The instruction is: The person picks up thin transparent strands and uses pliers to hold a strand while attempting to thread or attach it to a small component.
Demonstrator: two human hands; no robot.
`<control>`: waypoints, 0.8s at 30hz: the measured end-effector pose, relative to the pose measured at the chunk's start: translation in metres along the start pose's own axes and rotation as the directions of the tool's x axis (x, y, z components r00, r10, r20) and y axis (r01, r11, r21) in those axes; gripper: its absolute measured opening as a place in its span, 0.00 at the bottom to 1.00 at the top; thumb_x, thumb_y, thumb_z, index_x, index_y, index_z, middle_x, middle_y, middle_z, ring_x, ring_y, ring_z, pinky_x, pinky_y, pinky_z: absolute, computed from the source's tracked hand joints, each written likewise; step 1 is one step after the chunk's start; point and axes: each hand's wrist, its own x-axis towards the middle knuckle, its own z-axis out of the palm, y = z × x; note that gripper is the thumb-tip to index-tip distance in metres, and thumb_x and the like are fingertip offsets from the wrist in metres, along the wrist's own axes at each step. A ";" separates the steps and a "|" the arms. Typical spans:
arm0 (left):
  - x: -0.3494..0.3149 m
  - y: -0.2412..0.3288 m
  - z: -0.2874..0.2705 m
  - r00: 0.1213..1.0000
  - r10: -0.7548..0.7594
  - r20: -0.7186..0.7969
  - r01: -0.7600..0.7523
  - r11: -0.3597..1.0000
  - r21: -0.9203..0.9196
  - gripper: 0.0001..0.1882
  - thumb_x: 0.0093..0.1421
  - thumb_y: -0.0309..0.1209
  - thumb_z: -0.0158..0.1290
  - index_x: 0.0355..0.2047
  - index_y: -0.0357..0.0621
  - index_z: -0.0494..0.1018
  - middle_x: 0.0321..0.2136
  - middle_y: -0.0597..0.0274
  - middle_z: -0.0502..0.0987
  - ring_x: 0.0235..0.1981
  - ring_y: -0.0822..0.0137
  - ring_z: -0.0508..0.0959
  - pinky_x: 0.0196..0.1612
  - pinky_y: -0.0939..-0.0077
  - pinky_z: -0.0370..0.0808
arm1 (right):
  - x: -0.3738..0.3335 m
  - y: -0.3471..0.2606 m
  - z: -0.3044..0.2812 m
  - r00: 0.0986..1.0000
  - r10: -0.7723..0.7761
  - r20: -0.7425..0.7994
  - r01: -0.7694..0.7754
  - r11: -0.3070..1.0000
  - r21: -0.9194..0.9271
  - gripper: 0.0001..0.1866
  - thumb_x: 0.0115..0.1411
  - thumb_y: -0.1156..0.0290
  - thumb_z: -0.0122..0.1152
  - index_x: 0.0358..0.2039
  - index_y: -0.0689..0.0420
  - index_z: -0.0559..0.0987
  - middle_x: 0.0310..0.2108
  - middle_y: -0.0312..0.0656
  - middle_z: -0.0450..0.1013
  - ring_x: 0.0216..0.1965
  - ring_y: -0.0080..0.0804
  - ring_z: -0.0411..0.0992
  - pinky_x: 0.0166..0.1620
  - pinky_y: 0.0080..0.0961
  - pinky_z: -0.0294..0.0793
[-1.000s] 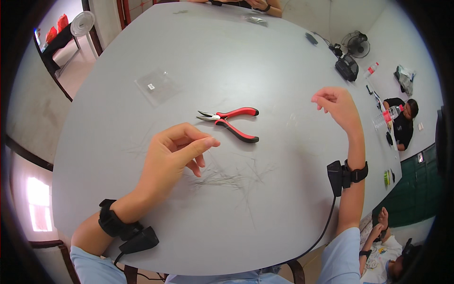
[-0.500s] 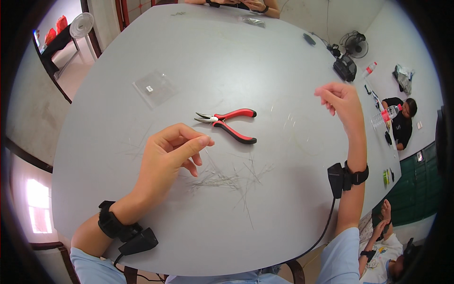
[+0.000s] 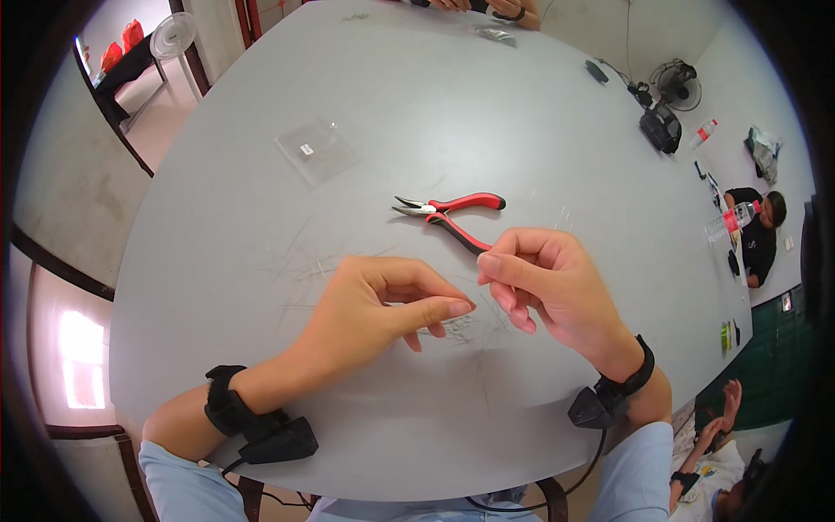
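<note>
My left hand (image 3: 391, 300) is closed in a pinch, thumb against forefinger. Close beside it, fingertips almost meeting, my right hand (image 3: 552, 287) pinches too. Whatever is between either set of fingertips is too thin to make out. Beneath the hands lies a loose pile of thin silvery wire-like pins (image 3: 457, 329), partly covered by the left fingers. More of these thin pins (image 3: 300, 265) lie scattered to the left. Just beyond my hands rest bent-nose pliers (image 3: 439, 208) with red and black handles, jaws apart; the right hand hides one handle's end.
A clear plastic bag (image 3: 326, 161) lies flat farther off on the grey table (image 3: 252, 204). At the far edge are another person's hands (image 3: 504, 9) and a small clear packet (image 3: 494, 36). Along the right stand a black case (image 3: 660, 129), a fan (image 3: 677, 84) and a water bottle (image 3: 732, 221).
My right hand has swung in from the far right, down and left to meet the left hand. My left hand has moved a little right. The view has shifted slightly.
</note>
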 end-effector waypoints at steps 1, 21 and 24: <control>0.000 -0.001 0.000 1.000 -0.003 0.000 0.003 1.000 -0.001 0.05 0.56 0.26 0.55 0.29 0.37 0.77 0.30 0.60 0.79 0.26 0.75 0.76 0.23 0.82 0.72 | 0.001 0.002 0.000 1.000 -0.005 0.027 0.003 0.999 0.047 0.10 0.60 0.69 0.55 0.27 0.63 0.74 0.18 0.35 0.68 0.16 0.16 0.63 0.17 0.14 0.61; -0.004 0.004 0.003 0.970 -0.221 0.105 0.235 0.962 -0.142 0.09 0.54 0.31 0.58 0.30 0.36 0.78 0.25 0.57 0.79 0.19 0.77 0.71 0.20 0.83 0.68 | -0.004 0.005 0.010 1.000 -0.009 0.028 0.014 0.986 -0.164 0.08 0.58 0.73 0.55 0.31 0.65 0.77 0.20 0.37 0.72 0.18 0.17 0.67 0.19 0.14 0.66; -0.004 0.005 0.002 0.965 -0.241 0.101 0.253 0.957 -0.139 0.10 0.55 0.32 0.57 0.30 0.36 0.78 0.25 0.57 0.78 0.19 0.77 0.70 0.20 0.83 0.66 | -0.004 0.005 0.009 1.000 0.012 0.016 -0.009 0.984 -0.179 0.09 0.58 0.73 0.55 0.33 0.65 0.79 0.21 0.38 0.73 0.19 0.17 0.67 0.19 0.14 0.67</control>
